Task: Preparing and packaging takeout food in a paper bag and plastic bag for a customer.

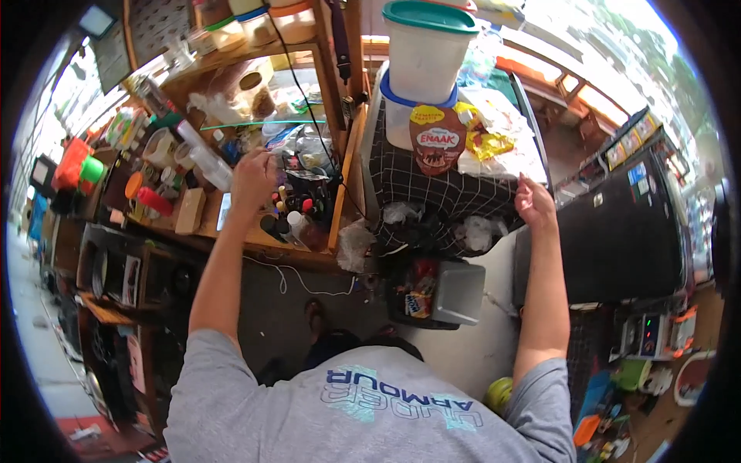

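Note:
My left hand [255,179] is over the cluttered wooden counter [255,234], fingers curled; whether it holds anything is hidden. Small bottles and plastic packets lie just right of it. My right hand [534,201] has its fingertips at the near right corner of a white plastic bag [502,165] on a cloth-covered table [399,179]. I cannot tell if they pinch it. On the bag lies a yellow packet [491,144]. A brown Enaak pouch [437,142] leans against stacked plastic tubs, the upper with a green lid [431,16].
A bin with a grey lid [460,292] and wrappers inside stands on the floor below the table. A black cabinet-like appliance [602,231] is at my right. A white cable [312,289] trails across the floor. A wooden post [350,144] rises between counter and table.

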Demonstrator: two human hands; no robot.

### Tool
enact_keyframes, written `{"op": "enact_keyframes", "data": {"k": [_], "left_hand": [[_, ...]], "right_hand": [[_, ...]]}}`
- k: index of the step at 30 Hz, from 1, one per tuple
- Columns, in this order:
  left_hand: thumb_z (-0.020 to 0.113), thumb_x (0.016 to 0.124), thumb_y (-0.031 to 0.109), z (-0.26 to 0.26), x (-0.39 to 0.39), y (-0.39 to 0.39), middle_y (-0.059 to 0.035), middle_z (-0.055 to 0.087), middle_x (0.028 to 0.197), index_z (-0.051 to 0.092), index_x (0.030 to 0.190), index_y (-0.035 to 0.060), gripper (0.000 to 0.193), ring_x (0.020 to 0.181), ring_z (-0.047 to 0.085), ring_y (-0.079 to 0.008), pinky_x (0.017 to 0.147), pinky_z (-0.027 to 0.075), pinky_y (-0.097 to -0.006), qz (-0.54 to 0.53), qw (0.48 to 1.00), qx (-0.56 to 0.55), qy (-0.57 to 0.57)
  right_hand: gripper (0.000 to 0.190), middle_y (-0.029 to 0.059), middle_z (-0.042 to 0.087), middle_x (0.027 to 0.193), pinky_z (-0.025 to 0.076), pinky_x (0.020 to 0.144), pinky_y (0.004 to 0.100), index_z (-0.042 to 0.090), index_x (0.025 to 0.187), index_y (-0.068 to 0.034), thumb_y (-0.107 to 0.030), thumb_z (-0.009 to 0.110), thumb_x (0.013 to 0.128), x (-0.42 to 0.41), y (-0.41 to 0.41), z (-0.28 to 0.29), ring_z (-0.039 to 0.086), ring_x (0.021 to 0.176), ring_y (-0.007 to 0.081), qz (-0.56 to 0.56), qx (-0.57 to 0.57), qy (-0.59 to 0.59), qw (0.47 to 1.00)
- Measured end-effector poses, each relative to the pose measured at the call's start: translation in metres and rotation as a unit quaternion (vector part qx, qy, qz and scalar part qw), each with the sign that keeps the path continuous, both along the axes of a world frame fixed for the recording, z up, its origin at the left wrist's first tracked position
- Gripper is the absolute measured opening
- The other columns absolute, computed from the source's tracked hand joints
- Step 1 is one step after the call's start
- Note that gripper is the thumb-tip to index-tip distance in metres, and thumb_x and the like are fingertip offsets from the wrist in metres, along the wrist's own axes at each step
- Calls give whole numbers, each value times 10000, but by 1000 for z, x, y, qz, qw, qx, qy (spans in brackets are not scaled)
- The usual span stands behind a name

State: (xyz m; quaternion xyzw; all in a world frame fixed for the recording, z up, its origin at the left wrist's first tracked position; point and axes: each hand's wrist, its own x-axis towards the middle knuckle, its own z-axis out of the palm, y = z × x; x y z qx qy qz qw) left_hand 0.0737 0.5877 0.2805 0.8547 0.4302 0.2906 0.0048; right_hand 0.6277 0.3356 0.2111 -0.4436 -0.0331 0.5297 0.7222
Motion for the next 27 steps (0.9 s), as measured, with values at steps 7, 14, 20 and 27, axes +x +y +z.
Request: {"op": "enact_keyframes", "data": {"k": [7, 14, 20, 27], "left_hand": [[501, 874, 38, -103, 40, 191, -67, 400, 1556, 686, 1187, 91, 367, 1233, 574, -326, 1012, 490, -430, -145, 933, -85, 318], [510, 894, 62, -142, 77, 246, -171, 599, 1344, 571, 1337, 106, 449, 1222, 585, -334, 1007, 474, -441, -182, 887, -49, 422], [501, 812, 38, -153, 26, 219, -199, 635, 1287, 684, 1146, 17, 381, 1183, 588, -380, 1035, 438, -446, -198, 979, 12, 56], [619, 872, 136, -92, -64, 131, -136, 692, 1202, 722, 1089, 18, 268, 996, 622, -342, 929, 471, -415, -93, 989, 29, -110]], "right_hand": [[140, -33, 620, 777, 485, 474, 194, 680, 1014, -90, -145, 725, 893, -59, -44, 23, 554, 616, 55, -112, -78, -63, 989], [121, -52, 676, 792, 451, 478, 211, 679, 1044, -126, -179, 678, 936, -186, -160, -1, 591, 626, 58, -175, -102, -16, 979], [71, -30, 685, 742, 440, 482, 240, 672, 992, -136, -177, 637, 946, -276, -234, -56, 582, 566, 83, -251, -94, 112, 957], [190, -53, 587, 798, 425, 563, 222, 645, 1064, -98, -173, 680, 893, -342, -166, -63, 487, 650, 41, -226, -210, -101, 946]]}}
